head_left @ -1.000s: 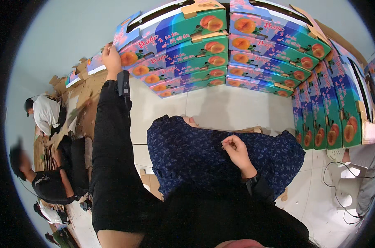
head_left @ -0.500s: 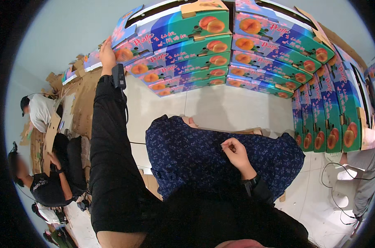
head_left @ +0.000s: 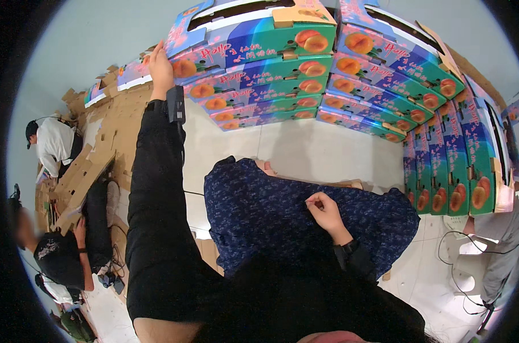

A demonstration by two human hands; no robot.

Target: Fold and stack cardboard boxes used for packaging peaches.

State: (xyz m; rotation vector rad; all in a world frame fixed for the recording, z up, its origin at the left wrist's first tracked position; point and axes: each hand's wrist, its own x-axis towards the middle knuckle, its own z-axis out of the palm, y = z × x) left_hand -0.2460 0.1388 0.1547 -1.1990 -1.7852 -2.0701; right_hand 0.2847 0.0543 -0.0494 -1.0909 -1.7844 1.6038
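Observation:
My left arm reaches far forward, and my left hand (head_left: 161, 71) lies with fingers stretched out against the left end of the top fruit carton (head_left: 254, 48). That carton crowns a stack of printed blue, pink and green cartons with peach pictures; its top has a dark slot and a light flap. My right hand (head_left: 326, 211) rests over the dark blue patterned cloth (head_left: 254, 211) on my lap. Its fingers are curled in toward the thumb, and nothing shows in them.
A second carton stack (head_left: 379, 68) stands beside the first, and a third carton row (head_left: 459, 166) curves along the right. Brown cardboard sheets (head_left: 96, 154) spread at the left, near two other people. A seated person's grey-clothed leg (head_left: 502, 246) and cables show at the right.
The left carton stack and my left hand sit slightly further right in view, the hand still against the carton. At the left, a co-worker's brown cardboard sheet has shifted. My right hand stays curled.

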